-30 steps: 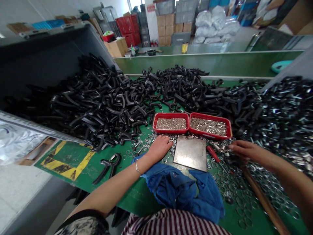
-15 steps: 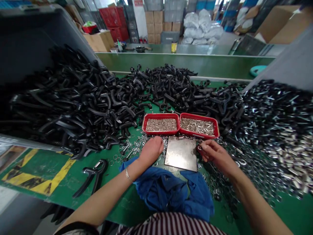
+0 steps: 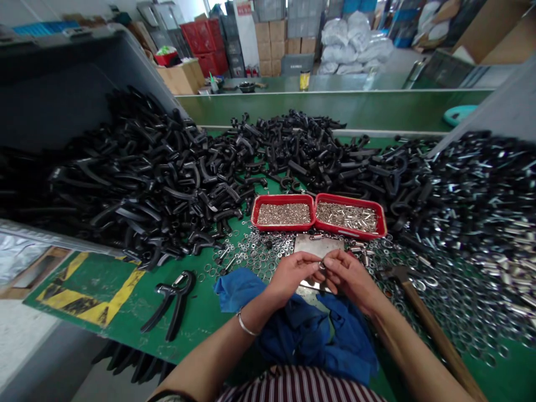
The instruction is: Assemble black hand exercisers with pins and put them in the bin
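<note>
Over the metal plate point(image 3: 330, 244), my two hands meet fingertip to fingertip. A small dark, shiny metal part point(image 3: 322, 266) is pinched between them; its exact kind is too small to make out. My left hand point(image 3: 291, 276) has thumb and fingers closed on it from the left. From the right, my right hand point(image 3: 350, 277) grips it the same way. A crumpled blue cloth point(image 3: 307, 329) lies below my wrists. Just behind the plate sit two red trays, the left one point(image 3: 283, 227) with tiny metal pieces and the right one point(image 3: 352, 230) with small metal pins.
Black plastic handles point(image 3: 201, 173) are heaped at left and centre. An assembled hand grip with a spring point(image 3: 173, 304) lies at front left. A wooden-handled hammer point(image 3: 431, 324) rests at right among metal rings point(image 3: 460, 312). Loose springs point(image 3: 362, 254) lie near the plate.
My left hand has moved right and my right hand left, so they now meet over the plate. The hammer at right has come into sight. The whole view has shifted slightly.
</note>
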`<state>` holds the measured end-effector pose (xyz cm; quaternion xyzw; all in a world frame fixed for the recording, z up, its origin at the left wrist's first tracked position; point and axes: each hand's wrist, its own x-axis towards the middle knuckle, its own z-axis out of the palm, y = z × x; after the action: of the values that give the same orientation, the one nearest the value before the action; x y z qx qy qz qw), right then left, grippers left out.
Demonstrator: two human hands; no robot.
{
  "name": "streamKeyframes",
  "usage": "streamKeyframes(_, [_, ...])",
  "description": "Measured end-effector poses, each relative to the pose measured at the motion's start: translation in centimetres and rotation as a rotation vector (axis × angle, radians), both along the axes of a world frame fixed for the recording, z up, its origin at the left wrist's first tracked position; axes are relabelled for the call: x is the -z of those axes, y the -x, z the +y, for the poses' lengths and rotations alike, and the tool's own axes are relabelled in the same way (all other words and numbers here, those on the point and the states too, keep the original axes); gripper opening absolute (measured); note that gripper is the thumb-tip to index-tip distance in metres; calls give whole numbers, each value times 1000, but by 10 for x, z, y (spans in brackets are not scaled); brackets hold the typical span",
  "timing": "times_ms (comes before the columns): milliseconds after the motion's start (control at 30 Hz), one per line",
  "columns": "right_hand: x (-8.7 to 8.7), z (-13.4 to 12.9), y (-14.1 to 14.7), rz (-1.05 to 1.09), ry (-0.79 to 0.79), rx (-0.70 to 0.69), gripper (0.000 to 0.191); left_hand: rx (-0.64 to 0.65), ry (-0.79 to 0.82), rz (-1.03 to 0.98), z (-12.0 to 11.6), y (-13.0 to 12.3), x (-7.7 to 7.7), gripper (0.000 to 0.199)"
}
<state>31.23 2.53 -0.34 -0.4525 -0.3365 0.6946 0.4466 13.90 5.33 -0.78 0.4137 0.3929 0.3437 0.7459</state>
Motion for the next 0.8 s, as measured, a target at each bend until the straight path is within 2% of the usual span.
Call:
streamKeyframes(133, [2,-1,-6,105,134,-99,30,32,74,-83,-1,2,4,45])
streamKeyframes(200, [5,1,-8,130,192,-135,30,56,13,-28,-3,3,7,44])
streamKeyframes(233, [7,1,-8,105,194,-131,30,56,-79,38,-4,3,8,41])
streamKeyframes(300, [9,2,-7,-50,121,-74,31,48,-390,229,-8,4,8,31])
streamKeyframes(367, [7,3,-7,-300,-33,-4,35,61,-735,417,-10,8,4,26])
streamKeyframes(433, [2,4,-11,-575,-206,27,40,131,-956,547,-4,20,-4,26])
streamKeyframes(500, [-5,6,-19,-810,-351,19,41,146,-1045,686,17,44,-13,27])
streamKeyframes(533, [-7,7,-24,-906,-408,12,41,114,-1070,800,33,60,-17,27])
streamKeyframes(600, [-11,7,-34,-1028,-489,3,38,-76,-1057,1163,71,96,-22,28])
streamKeyframes(633, [-11,7,-37,-1058,-511,-1,37,-120,-1009,1380,92,114,-23,29])
streamKeyframes(700, [-9,5,-41,-1070,-520,-6,35,-92,-892,1736,129,142,-20,28])
streamKeyframes(800, [1,0,-40,-1014,-460,-4,33,-21,-897,1758,162,163,-13,21])
